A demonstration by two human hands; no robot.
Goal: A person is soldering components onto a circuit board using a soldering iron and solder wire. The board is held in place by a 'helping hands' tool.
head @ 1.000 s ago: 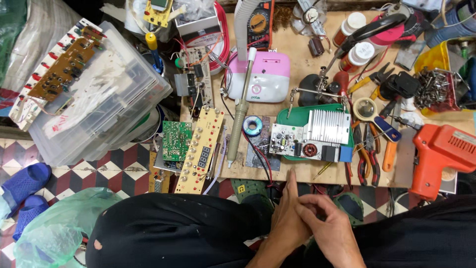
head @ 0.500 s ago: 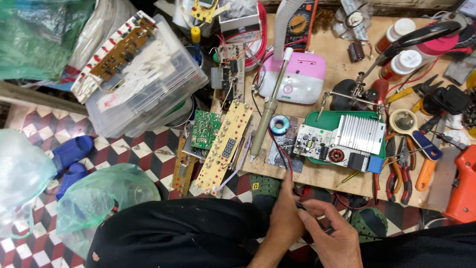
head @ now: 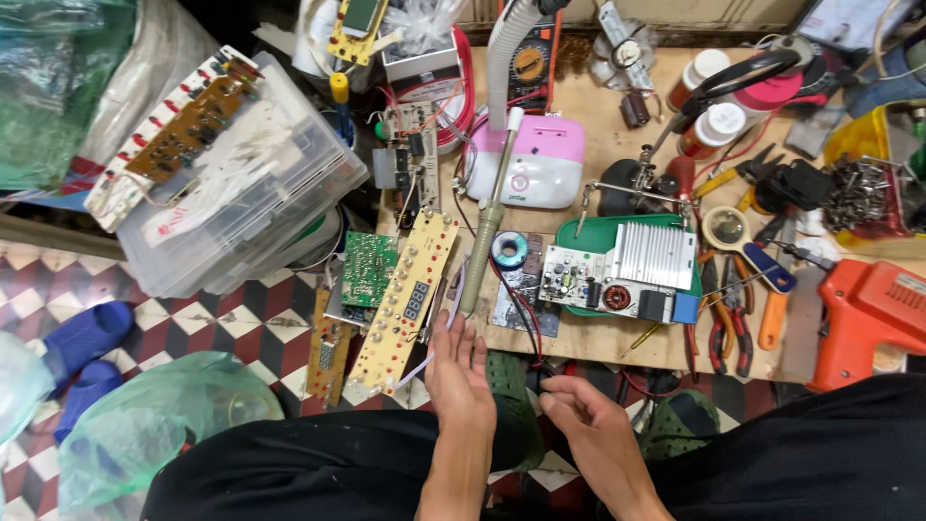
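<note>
My left hand (head: pixel 458 371) reaches forward to the workbench's front edge with its fingers spread and nothing in it. Its fingertips are just below a long grey soldering tool (head: pixel 485 241) and beside a long beige circuit board (head: pixel 407 299) with a small display. A pale ribbon cable (head: pixel 424 365) hangs by the thumb. My right hand (head: pixel 588 420) stays lower, over my lap. Its fingers are curled and pinched at the end of a black wire (head: pixel 529 338) that runs down from the bench.
A green tray (head: pixel 590 229) holds a board with a silver heat sink (head: pixel 656 256). Nearby lie a solder coil (head: pixel 509 249), a pink-white box (head: pixel 540 164), pliers (head: pixel 723 323) and an orange tool (head: pixel 868 309). A clear bin (head: pixel 241 203) stands left; blue slippers (head: pixel 82 338) are on the floor.
The hands were together over my lap. The left hand has moved up to the bench edge and spread open, while the right stayed low. The view has shifted so more floor shows at the left.
</note>
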